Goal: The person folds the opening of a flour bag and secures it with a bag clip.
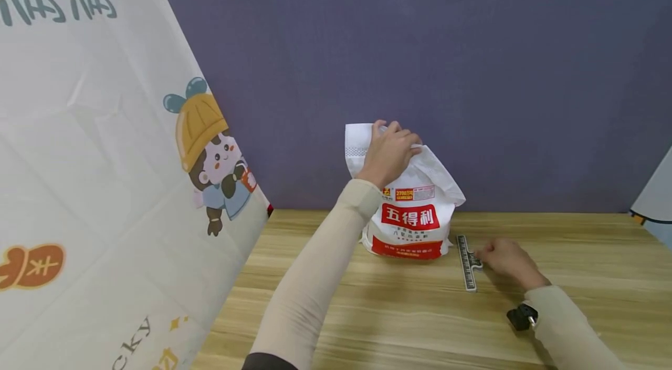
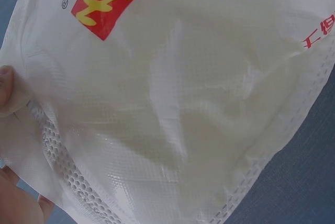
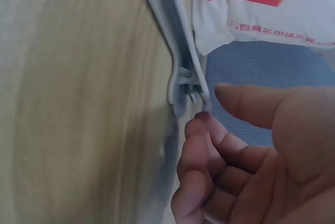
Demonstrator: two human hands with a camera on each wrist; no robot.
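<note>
A white woven flour bag with red print stands upright on the table, its top partly folded over. My left hand grips the folded upper edge; the left wrist view shows fingertips and thumb at the rim, with the bag filling most of that view. To the bag's right lies a long sealing clip with a piano-key pattern. My right hand is at the clip's handle. In the right wrist view a fingertip is at the handle end of the clip, while the thumb stands apart from it.
The wood-grain table runs back to a dark blue-grey wall. At left hangs a white printed sheet with cartoon figures and lettering. A black device sits at my right wrist. A pale panel borders the right side.
</note>
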